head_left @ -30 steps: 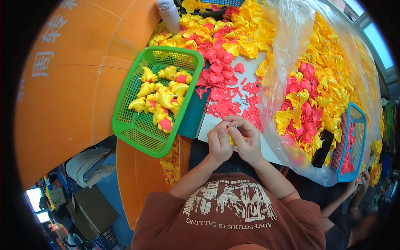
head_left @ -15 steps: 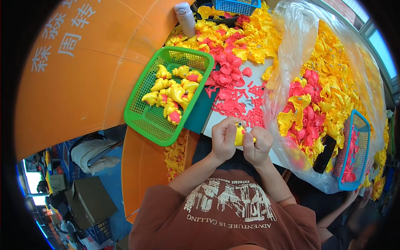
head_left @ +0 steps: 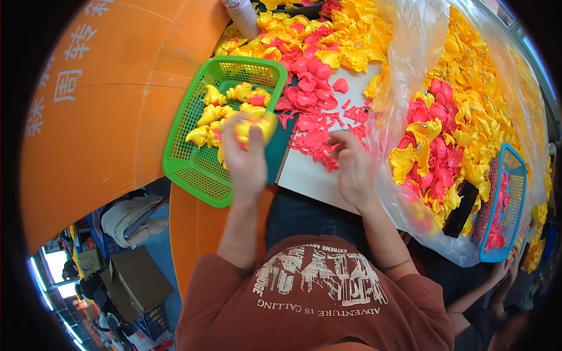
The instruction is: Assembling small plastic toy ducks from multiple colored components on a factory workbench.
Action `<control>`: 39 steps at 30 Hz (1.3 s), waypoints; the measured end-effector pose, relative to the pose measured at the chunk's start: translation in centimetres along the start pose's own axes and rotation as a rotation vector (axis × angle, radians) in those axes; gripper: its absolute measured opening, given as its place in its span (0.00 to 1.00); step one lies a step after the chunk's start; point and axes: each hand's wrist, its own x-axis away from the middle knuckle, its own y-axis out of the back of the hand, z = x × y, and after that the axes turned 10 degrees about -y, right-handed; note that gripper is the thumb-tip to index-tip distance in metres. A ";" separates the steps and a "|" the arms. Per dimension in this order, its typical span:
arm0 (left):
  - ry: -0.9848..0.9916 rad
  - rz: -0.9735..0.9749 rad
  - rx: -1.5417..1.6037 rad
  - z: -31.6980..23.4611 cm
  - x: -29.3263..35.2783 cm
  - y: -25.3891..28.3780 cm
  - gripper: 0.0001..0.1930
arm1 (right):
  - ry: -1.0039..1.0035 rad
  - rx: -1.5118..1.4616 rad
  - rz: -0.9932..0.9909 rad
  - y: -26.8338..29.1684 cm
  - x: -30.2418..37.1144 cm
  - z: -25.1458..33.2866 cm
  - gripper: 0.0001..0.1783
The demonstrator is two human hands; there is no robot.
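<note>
My left hand (head_left: 246, 158) is over the right side of a green basket (head_left: 216, 200), its fingers around a yellow plastic toy figure (head_left: 262, 126) blurred by motion. Beneath it, several assembled yellow and pinkish-red toy figures (head_left: 199, 137) lie in the basket. My right hand (head_left: 354, 172) hovers above the white tabletop (head_left: 310, 180), beside the small pinkish-red plastic pieces (head_left: 316, 149). Its fingers are bent and apart, with nothing visible between them. Just past its fingertips shows a small silvery piece (head_left: 345, 128).
Yellow shell parts (head_left: 351, 35) and pinkish-red rounded parts (head_left: 307, 82) are heaped farther back. To the right, a clear plastic bag (head_left: 410, 64) holds more, near a black object (head_left: 461, 210) and a blue basket (head_left: 485, 255). A bottle (head_left: 243, 17) stands behind the green basket. Another person's arm (head_left: 474, 298) shows lower right.
Both hands were together on the yellow toy figure. My left hand has carried it left over the green basket, while my right hand has let go and moved toward the small pinkish-red pieces.
</note>
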 end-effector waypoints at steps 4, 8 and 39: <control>0.066 0.090 -0.166 2.4 -2.7 3.4 0.24 | -0.006 0.031 -0.065 1.9 -0.4 -0.9 0.21; -0.170 0.000 -0.283 1.0 -1.4 1.7 0.25 | -0.019 0.085 -0.043 2.6 -0.4 -0.8 0.18; -0.062 0.168 0.240 5.3 0.3 -9.3 0.04 | 0.158 1.209 -0.284 14.7 -5.6 3.9 0.21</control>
